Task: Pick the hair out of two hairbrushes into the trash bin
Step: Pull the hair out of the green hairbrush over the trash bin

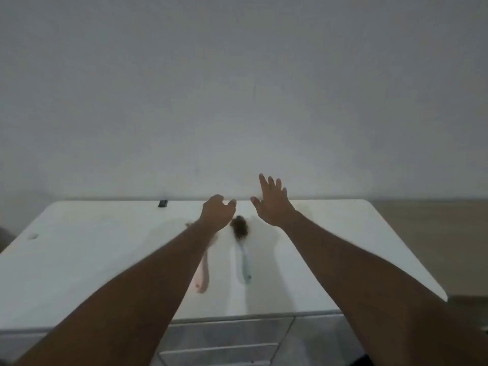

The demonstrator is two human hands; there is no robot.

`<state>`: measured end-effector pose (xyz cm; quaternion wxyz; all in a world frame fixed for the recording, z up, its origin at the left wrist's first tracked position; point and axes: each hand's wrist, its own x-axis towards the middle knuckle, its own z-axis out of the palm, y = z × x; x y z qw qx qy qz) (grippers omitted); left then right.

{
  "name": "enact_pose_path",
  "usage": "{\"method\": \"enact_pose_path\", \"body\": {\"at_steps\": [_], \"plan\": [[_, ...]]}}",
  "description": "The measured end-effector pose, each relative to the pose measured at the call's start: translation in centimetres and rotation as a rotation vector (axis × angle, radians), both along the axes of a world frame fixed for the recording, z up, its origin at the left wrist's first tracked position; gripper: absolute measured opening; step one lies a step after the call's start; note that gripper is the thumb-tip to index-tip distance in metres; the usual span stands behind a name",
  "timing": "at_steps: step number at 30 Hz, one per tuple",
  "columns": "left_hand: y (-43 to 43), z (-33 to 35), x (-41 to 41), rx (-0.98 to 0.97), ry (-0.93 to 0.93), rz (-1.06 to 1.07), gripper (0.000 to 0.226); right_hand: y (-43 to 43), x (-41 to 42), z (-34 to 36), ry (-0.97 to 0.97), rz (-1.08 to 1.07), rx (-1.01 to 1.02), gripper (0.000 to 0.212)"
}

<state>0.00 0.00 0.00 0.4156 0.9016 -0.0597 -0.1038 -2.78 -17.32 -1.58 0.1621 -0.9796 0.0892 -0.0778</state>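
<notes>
A: The left hand hangs over the table with its fingers a bit curled, and it holds nothing; the right hand is spread wide, and it holds nothing too.

B: Why are they up in the air?

A: I think they are reaching out to get a brush; both arms go straight out over the brushes; no finger touches one.

B: Where are the brushes?

A: They lie side by side on the white table, just under the hands; the blue brush has a brown clump of hair on its head; the pink brush is just beside it, and the left arm hides its head.

B: Why do the handles point this way?

A: I guess so they are easy to grab; the handles are on the person's side.

B: And the trash bin?

A: I cannot see it; there is a small black thing at the far edge, drawers under the table, and a plain wall behind.
</notes>
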Motion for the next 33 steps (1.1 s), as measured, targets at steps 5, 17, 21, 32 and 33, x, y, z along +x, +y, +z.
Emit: {"method": "enact_pose_path", "body": {"at_steps": [5,17,21,32,33], "plan": [[0.1,-4.6,-2.4,-0.041,0.208,-0.007,0.028,0.5,-1.6,-6.2,0.073,-0.033,0.014,0.07],[-2.7,-9.0,-4.6,0.287,0.087,-0.215,0.015,-0.9,-1.9,-12.7,-0.03,-0.091,-0.085,0.064],[-3.1,-9.2,-4.5,0.184,0.119,-0.187,0.013,-1.1,-2.3,-12.8,-0.084,-0.088,-0.068,0.064],[1.3,-8.2,-5.0,-0.329,0.506,-0.088,0.01,0.5,-4.9,-10.7,-0.194,-0.141,-0.045,0.059],[2.0,-7.9,-5.3,-0.389,0.486,-0.041,0.006,0.9,-4.9,-10.3,-0.215,-0.142,-0.038,0.058]]}}
